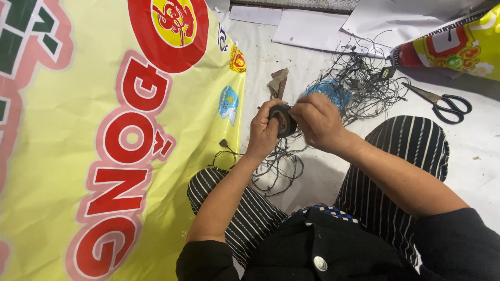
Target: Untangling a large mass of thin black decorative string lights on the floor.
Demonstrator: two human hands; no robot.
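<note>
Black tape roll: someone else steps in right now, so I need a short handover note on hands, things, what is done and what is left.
Left hand grips the black tape roll; right hand pinches at its edge.
Tangled thin black wires lie ahead on the floor, more below the hands; scissors to the right; yellow banner on the left.
Done: roll picked up. No tape visibly pulled free or applied yet.

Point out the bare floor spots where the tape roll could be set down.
Free: white floor right of the striped knee, below the scissors. Crowded: wire tangle beyond both hands, the left hand and right hand holding the tape roll.
</note>
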